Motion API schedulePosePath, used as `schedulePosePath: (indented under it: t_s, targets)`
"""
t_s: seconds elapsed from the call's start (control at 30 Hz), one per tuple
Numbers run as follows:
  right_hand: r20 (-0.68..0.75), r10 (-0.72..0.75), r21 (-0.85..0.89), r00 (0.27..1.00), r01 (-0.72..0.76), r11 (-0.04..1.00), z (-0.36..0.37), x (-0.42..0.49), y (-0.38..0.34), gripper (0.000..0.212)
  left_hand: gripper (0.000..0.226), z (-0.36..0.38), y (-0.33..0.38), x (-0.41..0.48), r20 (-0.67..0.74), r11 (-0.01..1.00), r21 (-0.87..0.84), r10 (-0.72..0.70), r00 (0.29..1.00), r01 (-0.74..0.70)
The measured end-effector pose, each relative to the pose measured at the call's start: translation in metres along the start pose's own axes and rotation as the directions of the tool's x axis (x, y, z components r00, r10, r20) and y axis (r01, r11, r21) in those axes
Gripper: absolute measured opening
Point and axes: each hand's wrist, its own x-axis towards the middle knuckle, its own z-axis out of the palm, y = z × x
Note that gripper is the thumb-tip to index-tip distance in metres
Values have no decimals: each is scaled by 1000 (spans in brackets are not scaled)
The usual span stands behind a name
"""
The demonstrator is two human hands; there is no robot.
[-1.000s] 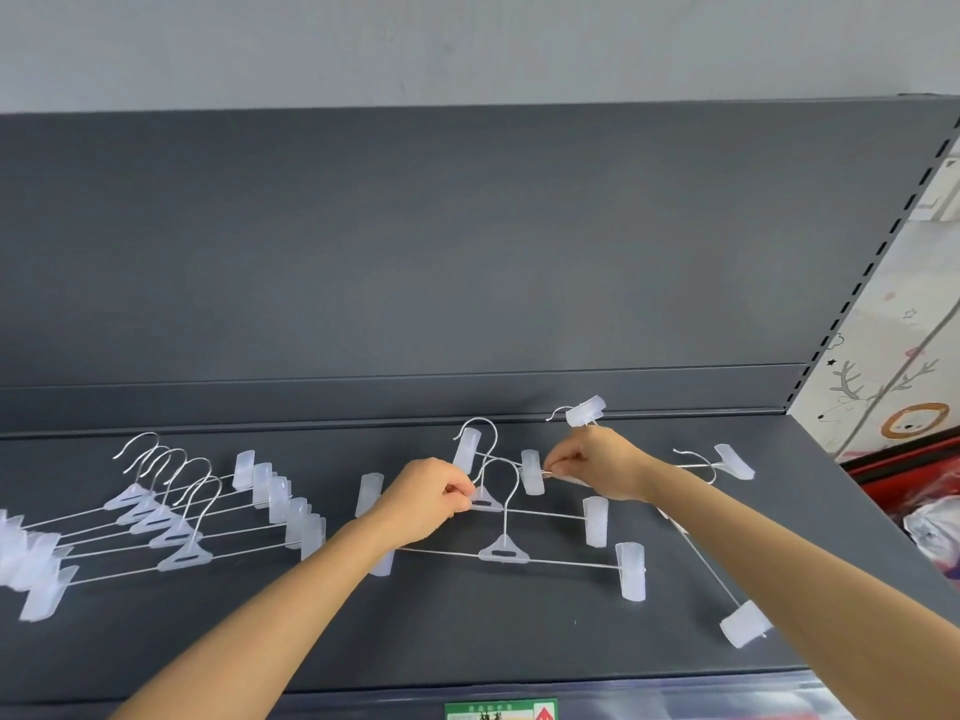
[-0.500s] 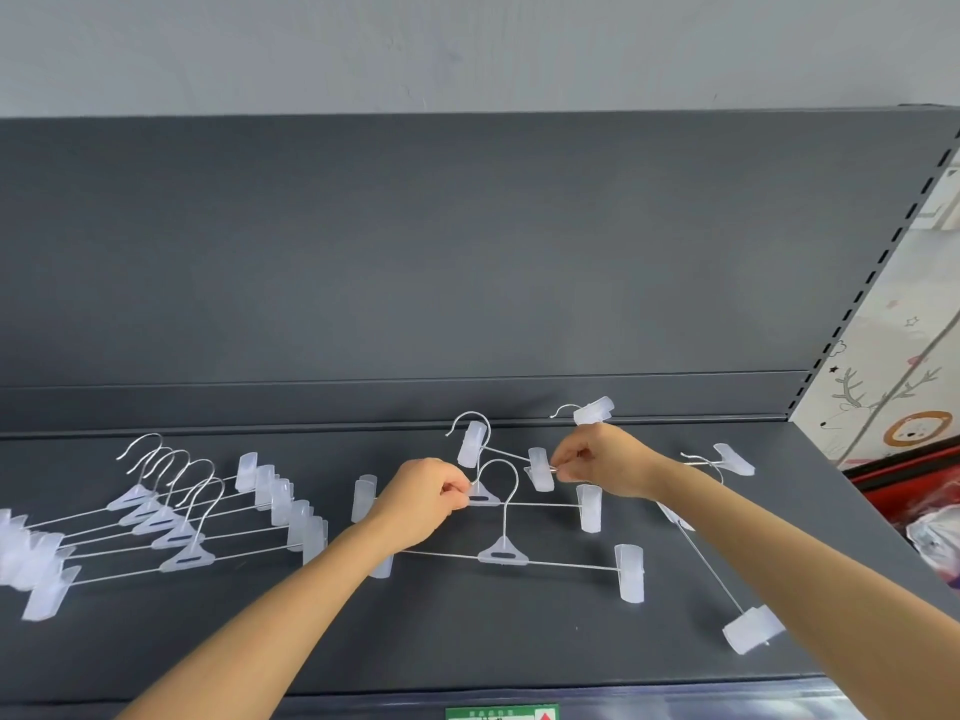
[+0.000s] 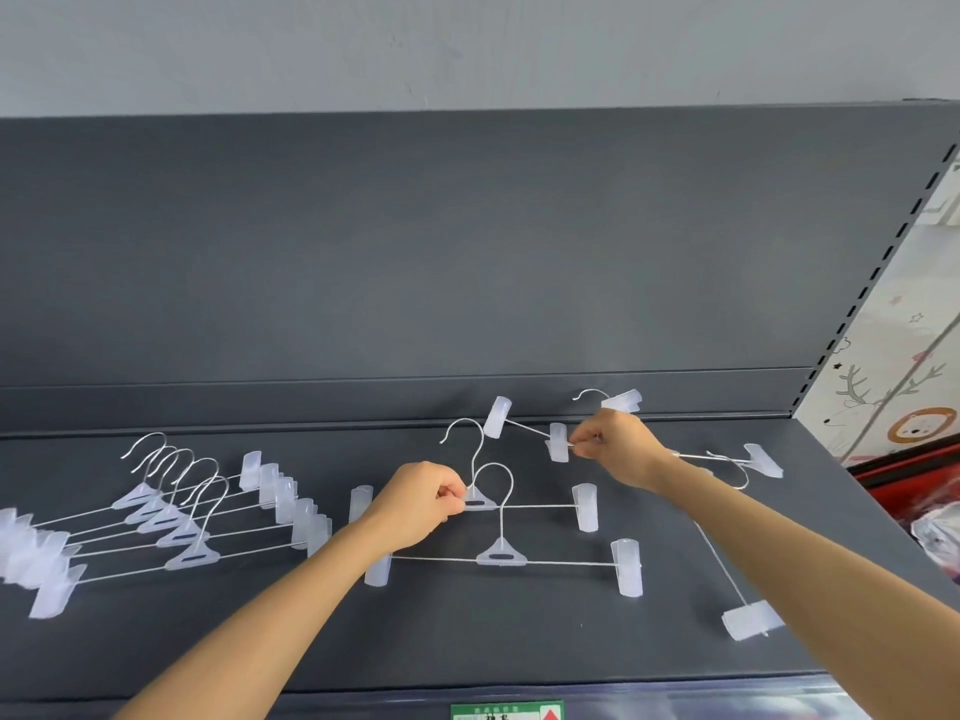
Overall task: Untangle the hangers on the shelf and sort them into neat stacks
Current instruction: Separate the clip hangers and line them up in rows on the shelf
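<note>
We are working on the dark grey metal shelf (image 3: 208, 641), with both hands on the unsorted hangers near its middle.

Our left hand (image 3: 421, 504) is curling in, thumb and fingertips pinching the frosted triangular neck of a white wire hanger with translucent plastic clips (image 3: 540, 506). That hanger is lying flat, its long bar running rightward from our fingers, roughly parallel to the front edge. Its hook is arching toward the back edge.

Our right hand (image 3: 618, 449) is pinching the thin wire bar of a second clip hanger (image 3: 524, 429) near the back edge, just beside 1 of its clips (image 3: 558, 443). This bar is slanting from the back-left down toward our right fingers, and its far clip is sitting close to the first hanger's hook. We cannot tell whether they are touching.

A third hanger (image 3: 501, 556) is lying loose toward the front edge, its hook overlapping the bar we are holding on the left. More crossed hangers (image 3: 761, 459) are waiting by the right edge.

The neat overlapping stack of matching hangers (image 3: 171, 522) is resting toward the left edge, so our left hand is the nearer one. We are judging that the pulling-apart is the step in hand: the left hanger needs drawing leftward along its own axis, away from the right hand's one.
</note>
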Motion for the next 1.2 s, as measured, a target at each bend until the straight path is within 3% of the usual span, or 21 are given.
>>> schedulePosePath:
  t_s: [0.17,0.27,0.37,0.5,0.63,0.8,1.0,1.2]
  targets:
    - [-19,7,-147,1000,-10,989,16,3,9,50,9,-1,-3,-3,2,1000,1,-13,1000,13]
    - [-91,19,-379,996,-52,924,21,-2,2,36,10,-2,-3,-3,2,1000,-10,-13,1000,13]
    - [-220,-154,-559,963,5,829,27,-16,-14,17,10,0,-4,-2,2,1000,-12,-19,1000,19]
    - [-154,-336,-450,929,237,861,41,-43,-36,38,10,2,-2,2,1,1000,-14,-22,1000,22]
    - [32,-248,-203,968,250,947,55,-70,-53,32,10,2,3,6,-18,999,-26,-21,1000,20]
    - [207,-216,-208,954,259,943,71,-80,-53,58,10,2,5,6,-17,999,-46,-26,1000,26]
    - [58,-245,-247,968,252,936,64,-77,-44,24,15,0,0,2,-14,996,-79,-44,999,42]
    - [-24,-236,-314,972,216,924,63,-74,-37,14,12,-1,3,0,-16,995,-90,-35,999,33]
